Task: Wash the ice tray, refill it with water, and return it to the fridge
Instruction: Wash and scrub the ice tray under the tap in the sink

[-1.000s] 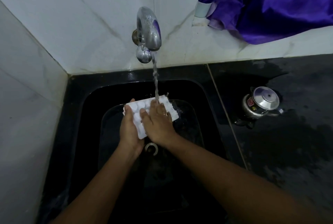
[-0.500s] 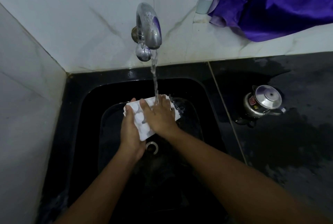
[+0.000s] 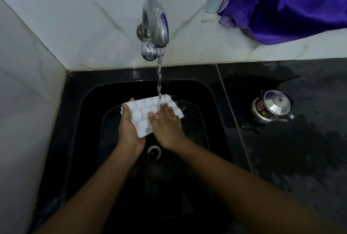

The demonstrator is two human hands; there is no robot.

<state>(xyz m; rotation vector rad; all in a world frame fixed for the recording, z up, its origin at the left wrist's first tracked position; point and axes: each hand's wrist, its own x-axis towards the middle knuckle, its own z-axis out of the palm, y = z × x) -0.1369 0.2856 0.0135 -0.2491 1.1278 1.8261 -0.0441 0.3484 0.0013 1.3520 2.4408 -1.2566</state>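
Ice tray (image 3: 143, 110): white, round cells up, held tilted over the black sink (image 3: 86, 113).

Left hand (image 3: 129, 130) grips the tray's near-left end, thumb over the top edge, fingers wrapped underneath.

Right hand (image 3: 167, 126) lies palm-down on the tray top, just right of that grip, fingers straight, not clasping.

Water stream (image 3: 159, 75) from the chrome tap (image 3: 155, 23) lands on the tray at the right fingertips.

Drain ring (image 3: 154, 151) shows just below the grip, between the wrists.

Small steel kettle (image 3: 270, 106) stands well right of the hands on the wet dark counter (image 3: 300, 158).

Purple cloth (image 3: 291, 4) hangs above it.
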